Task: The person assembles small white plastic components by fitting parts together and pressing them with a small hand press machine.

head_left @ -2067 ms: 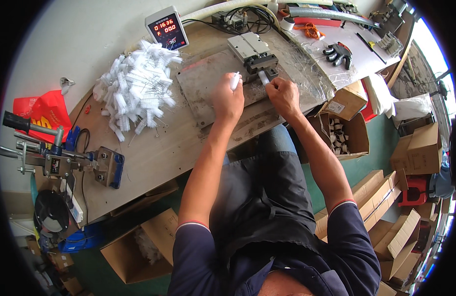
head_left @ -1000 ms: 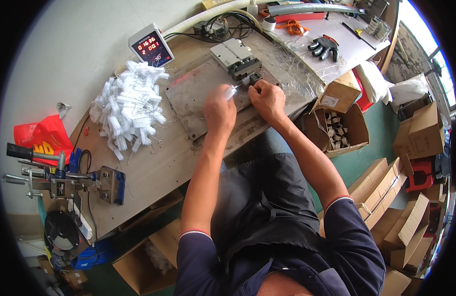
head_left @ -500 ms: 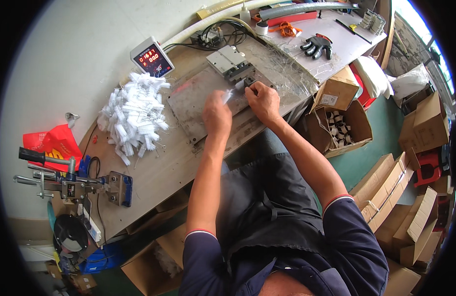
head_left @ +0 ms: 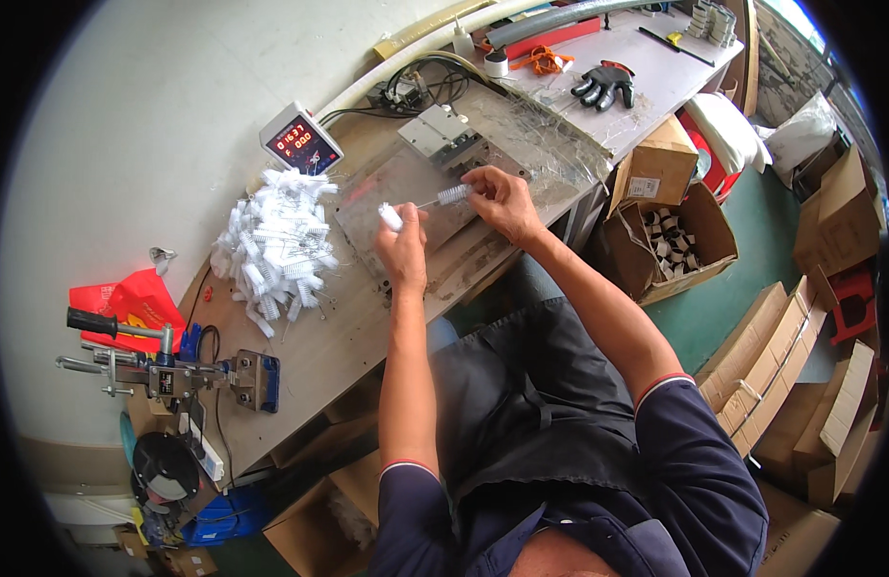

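My left hand [head_left: 402, 252] grips the white end of a small white bristle brush [head_left: 420, 204] over the wooden workbench [head_left: 329, 346]. My right hand [head_left: 497, 197] pinches the brush's bristled end, so the brush spans both hands. Just beyond my hands sits a grey metal fixture [head_left: 443, 137] on a clear plastic sheet [head_left: 396, 188]. A heap of several similar white brushes [head_left: 271, 248] lies to the left of my left hand.
A digital readout box [head_left: 300, 142] stands behind the heap. A clamp tool [head_left: 165, 375] and red bag [head_left: 127, 303] sit at the left. A black glove [head_left: 603, 85] lies on the far table. An open carton of parts [head_left: 671, 240] and stacked cardboard boxes [head_left: 800, 385] stand at the right.
Both hands have pulled back a little from the metal fixture. The white brush now shows stretched between them, with the left hand lower and nearer to me.
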Demonstrator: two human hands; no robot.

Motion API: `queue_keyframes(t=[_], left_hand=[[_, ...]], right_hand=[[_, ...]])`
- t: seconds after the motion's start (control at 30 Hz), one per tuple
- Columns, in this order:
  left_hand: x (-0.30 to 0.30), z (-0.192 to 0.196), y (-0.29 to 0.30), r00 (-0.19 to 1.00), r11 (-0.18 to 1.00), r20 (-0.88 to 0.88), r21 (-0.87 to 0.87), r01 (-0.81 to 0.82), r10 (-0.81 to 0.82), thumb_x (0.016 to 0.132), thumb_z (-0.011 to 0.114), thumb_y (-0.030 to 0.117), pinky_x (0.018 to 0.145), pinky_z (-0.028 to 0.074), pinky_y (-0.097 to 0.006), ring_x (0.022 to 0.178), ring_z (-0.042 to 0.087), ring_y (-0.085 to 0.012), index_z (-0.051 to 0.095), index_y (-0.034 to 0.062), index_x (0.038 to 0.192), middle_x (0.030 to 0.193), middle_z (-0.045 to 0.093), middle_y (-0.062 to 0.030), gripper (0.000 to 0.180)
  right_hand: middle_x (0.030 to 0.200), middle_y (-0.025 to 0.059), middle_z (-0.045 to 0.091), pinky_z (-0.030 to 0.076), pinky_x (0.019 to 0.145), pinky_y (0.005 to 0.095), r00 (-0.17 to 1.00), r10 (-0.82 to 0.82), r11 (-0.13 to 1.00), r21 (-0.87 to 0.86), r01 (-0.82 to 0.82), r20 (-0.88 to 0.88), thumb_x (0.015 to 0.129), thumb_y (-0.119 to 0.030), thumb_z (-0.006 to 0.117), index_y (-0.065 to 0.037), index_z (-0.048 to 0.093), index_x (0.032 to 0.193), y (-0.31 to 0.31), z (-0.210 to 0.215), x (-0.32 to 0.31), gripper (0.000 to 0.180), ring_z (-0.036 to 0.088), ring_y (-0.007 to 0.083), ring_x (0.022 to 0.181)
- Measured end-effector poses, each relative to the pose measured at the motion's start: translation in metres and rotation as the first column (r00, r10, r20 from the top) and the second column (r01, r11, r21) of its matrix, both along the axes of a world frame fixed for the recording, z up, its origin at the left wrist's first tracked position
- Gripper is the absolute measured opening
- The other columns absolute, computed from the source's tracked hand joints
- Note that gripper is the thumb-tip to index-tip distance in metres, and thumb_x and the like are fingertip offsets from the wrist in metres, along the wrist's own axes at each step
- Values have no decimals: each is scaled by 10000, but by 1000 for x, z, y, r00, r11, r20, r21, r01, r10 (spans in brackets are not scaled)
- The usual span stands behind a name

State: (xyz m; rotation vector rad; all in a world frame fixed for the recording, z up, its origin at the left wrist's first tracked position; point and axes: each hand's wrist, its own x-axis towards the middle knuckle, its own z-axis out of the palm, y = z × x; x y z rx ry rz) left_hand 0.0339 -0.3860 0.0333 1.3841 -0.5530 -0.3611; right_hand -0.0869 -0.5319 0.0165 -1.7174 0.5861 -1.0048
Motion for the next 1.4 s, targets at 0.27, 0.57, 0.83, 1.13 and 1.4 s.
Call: queue_keyframes(t=[0.27, 0.57, 0.83, 1.13, 1.4], left_hand=[[10, -9, -7, 984, 980, 156, 165, -112, 87, 1012, 633, 256, 576, 421, -297, 614, 526, -100, 658, -9, 902, 745, 626, -25, 288], [11, -10, -9, 984, 989, 173, 136, -65, 41, 1021, 630, 277, 477, 316, -247, 539, 440, -50, 640, 10, 843, 685, 574, 4, 321], [13, 8, -3, 975, 994, -210, 59, 87, -73, 1022, 621, 315, 474, 295, -206, 525, 422, -40, 606, 59, 742, 635, 528, 25, 379], [24, -9, 1, 993, 966, 55, 243, 86, -103, 1052, 582, 334, 539, 406, -278, 592, 537, -95, 671, 26, 843, 656, 588, -17, 383], [0, -21, -10, 681, 973, 729, 201, -116, -69, 969, 652, 178, 721, 538, -493, 851, 693, -436, 703, 76, 1083, 894, 711, -223, 162]], right_hand=[[815, 7, 675, 454, 653, 257, 970, 222, 973, 90, -214, -95, 901, -81, 695, 14, 713, 1086, 1, 7, -4, 209, 559, 71, 720], [786, 27, 670, 447, 575, 266, 981, 195, 981, 19, -195, -14, 909, -81, 678, -8, 668, 1178, 1, 9, -5, 278, 550, 77, 628], [844, 68, 710, 514, 700, 303, 985, 148, 988, -35, -152, -86, 865, -83, 706, -28, 662, 1271, 2, 11, -4, 413, 635, 132, 723], [792, 81, 752, 544, 740, 317, 955, 216, 974, 113, -196, -203, 913, -180, 688, -6, 757, 1024, 4, 17, -3, 217, 691, 161, 736], [727, 21, 703, 449, 528, 235, 957, 250, 956, 192, -220, -145, 991, -234, 660, -13, 734, 1007, -5, 11, -3, 234, 557, 55, 573]])
